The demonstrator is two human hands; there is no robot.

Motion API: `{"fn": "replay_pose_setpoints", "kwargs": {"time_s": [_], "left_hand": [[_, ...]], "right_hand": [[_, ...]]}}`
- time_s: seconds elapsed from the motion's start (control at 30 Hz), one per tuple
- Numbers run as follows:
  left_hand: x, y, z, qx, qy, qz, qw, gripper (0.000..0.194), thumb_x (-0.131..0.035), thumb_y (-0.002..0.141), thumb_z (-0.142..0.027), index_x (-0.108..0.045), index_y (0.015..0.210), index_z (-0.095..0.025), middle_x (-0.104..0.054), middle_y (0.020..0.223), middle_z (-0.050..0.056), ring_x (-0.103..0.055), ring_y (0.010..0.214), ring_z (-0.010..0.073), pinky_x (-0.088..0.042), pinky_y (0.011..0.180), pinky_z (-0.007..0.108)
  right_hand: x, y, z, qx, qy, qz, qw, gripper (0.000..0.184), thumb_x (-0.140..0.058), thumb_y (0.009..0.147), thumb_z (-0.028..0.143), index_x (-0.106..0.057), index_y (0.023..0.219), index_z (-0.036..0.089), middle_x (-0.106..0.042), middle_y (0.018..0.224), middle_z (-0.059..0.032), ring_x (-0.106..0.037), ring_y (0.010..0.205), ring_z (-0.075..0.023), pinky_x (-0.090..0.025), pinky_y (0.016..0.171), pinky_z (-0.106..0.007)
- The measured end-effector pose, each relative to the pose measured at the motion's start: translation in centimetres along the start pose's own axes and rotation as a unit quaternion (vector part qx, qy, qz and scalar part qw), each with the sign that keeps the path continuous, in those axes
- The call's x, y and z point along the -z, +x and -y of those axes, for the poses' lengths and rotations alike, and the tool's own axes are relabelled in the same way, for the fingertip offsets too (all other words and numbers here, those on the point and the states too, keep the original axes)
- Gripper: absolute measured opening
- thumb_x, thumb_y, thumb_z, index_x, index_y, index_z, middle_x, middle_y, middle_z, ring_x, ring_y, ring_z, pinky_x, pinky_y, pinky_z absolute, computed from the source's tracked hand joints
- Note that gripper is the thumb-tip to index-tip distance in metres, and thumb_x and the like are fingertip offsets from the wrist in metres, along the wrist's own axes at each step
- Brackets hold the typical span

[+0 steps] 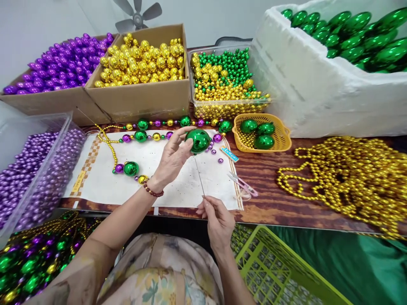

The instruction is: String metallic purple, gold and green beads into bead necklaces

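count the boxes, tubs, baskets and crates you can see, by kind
cardboard boxes: 2
clear plastic tubs: 2
white foam box: 1
orange basket: 1
green crate: 1
total: 7

A pale wall (206, 21) — seemingly with a grey fan (137, 19) — above a streaked brown table (270, 200).

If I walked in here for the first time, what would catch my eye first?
Probably the big shiny green ball, held up near the centre in the left hand. Next, perhaps the purple beads and gold beads heaped in cardboard boxes at the back left, then the pile of gold strands on the right.
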State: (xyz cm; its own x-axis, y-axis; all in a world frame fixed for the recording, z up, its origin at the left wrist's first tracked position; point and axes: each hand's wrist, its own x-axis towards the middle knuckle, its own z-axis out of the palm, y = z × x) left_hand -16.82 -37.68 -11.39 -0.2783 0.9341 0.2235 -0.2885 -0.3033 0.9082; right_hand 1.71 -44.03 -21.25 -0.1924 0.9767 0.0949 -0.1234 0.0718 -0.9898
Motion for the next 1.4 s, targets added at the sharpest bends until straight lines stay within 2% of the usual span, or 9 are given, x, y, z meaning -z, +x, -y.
{"fn": "replay_pose_setpoints", "kwargs": {"time_s": [0.3, 0.43, 0.6, 0.8, 0.97, 1.23, 1.4], "left_hand": [[-0.1, -0.3, 0.8, -0.017, 0.002, -0.013, 1.000, 0.035, -0.072, 0.091, -0.046, -0.062, 0.120, -0.030, -0.062, 0.126, 0.006, -0.065, 0.111, 0.0203, -0.058, 0.090, 0.035], [-0.3, -0.9, 1.2, -0.045, 0.045, -0.017, 0.998, 0.038, -0.070, 0.091, -0.048, -0.059, 0.124, -0.031, -0.060, 0.130, 0.006, -0.063, 0.116, 0.0209, -0.057, 0.096, 0.038], [-1.2, -2.3, 1.4, -0.091, 0.122, -0.008, 0.988, 0.036, -0.062, 0.097, -0.045, -0.056, 0.131, -0.032, -0.056, 0.136, 0.006, -0.059, 0.120, 0.0214, -0.056, 0.098, 0.038], [-2.4, -3.9, 0.9, -0.143, 0.160, 0.008, 0.977, 0.037, -0.064, 0.097, -0.040, -0.057, 0.133, -0.032, -0.055, 0.125, 0.006, -0.061, 0.111, 0.0183, -0.055, 0.098, 0.034], [-2.7, -4.2, 0.5, -0.174, 0.173, 0.013, 0.969, 0.039, -0.063, 0.098, -0.037, -0.057, 0.136, -0.034, -0.053, 0.124, 0.006, -0.057, 0.115, 0.0187, -0.055, 0.098, 0.032], [-2.4, -4.4, 0.3, -0.135, 0.166, 0.019, 0.977, 0.038, -0.063, 0.098, -0.039, -0.058, 0.135, -0.034, -0.057, 0.124, 0.006, -0.061, 0.110, 0.0183, -0.056, 0.095, 0.031], [-1.8, -4.1, 0.5, -0.094, 0.143, 0.007, 0.985, 0.034, -0.060, 0.099, -0.040, -0.058, 0.133, -0.033, -0.059, 0.127, 0.006, -0.062, 0.108, 0.0182, -0.057, 0.092, 0.031]], "right_hand": [[-0.5, -0.1, -0.2, -0.020, 0.006, -0.007, 1.000, 0.015, -0.065, 0.097, 0.029, -0.073, 0.097, 0.017, -0.070, 0.069, -0.0008, -0.066, 0.053, -0.0116, -0.053, 0.050, -0.021], [-1.3, 0.0, -0.1, -0.025, 0.014, -0.012, 0.999, 0.017, -0.063, 0.097, 0.031, -0.072, 0.098, 0.017, -0.071, 0.071, -0.0010, -0.066, 0.054, -0.0124, -0.053, 0.051, -0.023], [-2.5, 0.5, 0.0, 0.002, 0.027, -0.033, 0.999, 0.015, -0.061, 0.099, 0.030, -0.071, 0.099, 0.018, -0.070, 0.072, 0.0001, -0.066, 0.056, -0.0124, -0.052, 0.054, -0.023], [-3.3, 1.1, 0.2, 0.045, 0.054, -0.053, 0.996, 0.011, -0.059, 0.100, 0.024, -0.069, 0.101, 0.019, -0.069, 0.071, 0.0014, -0.066, 0.059, -0.0122, -0.051, 0.057, -0.024], [-3.2, 0.9, 0.0, 0.064, 0.035, -0.048, 0.996, 0.013, -0.059, 0.100, 0.028, -0.068, 0.099, 0.018, -0.068, 0.069, -0.0001, -0.065, 0.057, -0.0141, -0.051, 0.055, -0.027], [-3.0, 0.7, 0.0, 0.074, 0.033, -0.064, 0.995, 0.013, -0.057, 0.101, 0.026, -0.068, 0.098, 0.019, -0.067, 0.068, 0.0005, -0.063, 0.055, -0.0134, -0.050, 0.053, -0.026], [-2.8, 0.5, -0.3, 0.083, -0.002, -0.032, 0.996, 0.012, -0.057, 0.101, 0.025, -0.068, 0.098, 0.019, -0.065, 0.069, 0.0008, -0.062, 0.056, -0.0130, -0.051, 0.055, -0.027]]}}
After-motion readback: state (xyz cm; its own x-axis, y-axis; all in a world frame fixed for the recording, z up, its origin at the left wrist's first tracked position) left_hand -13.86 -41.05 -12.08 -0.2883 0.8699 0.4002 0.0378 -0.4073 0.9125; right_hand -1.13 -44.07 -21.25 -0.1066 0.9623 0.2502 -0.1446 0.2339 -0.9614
